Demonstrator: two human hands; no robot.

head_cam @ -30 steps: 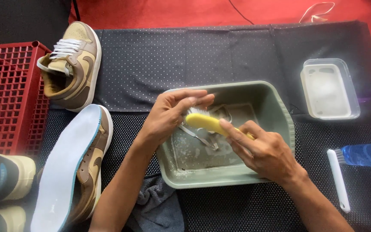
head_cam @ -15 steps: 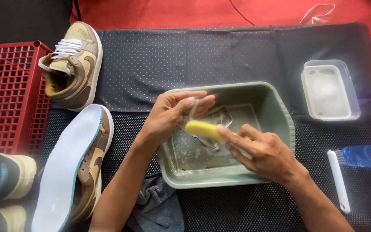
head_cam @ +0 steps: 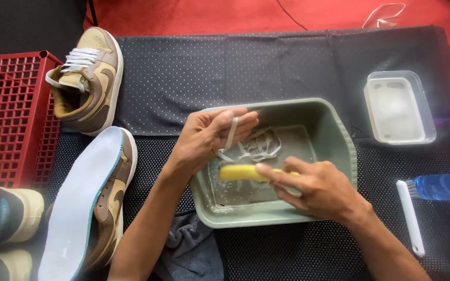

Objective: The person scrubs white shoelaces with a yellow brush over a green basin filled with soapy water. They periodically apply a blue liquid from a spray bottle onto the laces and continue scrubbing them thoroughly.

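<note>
Clear lidded plastic box [head_cam: 399, 107], rectangular, whitish inside, upper right on dark mat [head_cam: 287, 62]. No labels, signs, screens.

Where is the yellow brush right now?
In the head view the yellow brush sits in the right hand, low over the grey-green basin, just below the white shoelace held by the left hand.

A single head-worn camera looks steeply down from close above a dark mat [head_cam: 183, 73]. A green basin [head_cam: 334, 135] sits near the centre, a red crate [head_cam: 6, 114] at the left edge, red floor [head_cam: 235, 15] at the far side.
</note>
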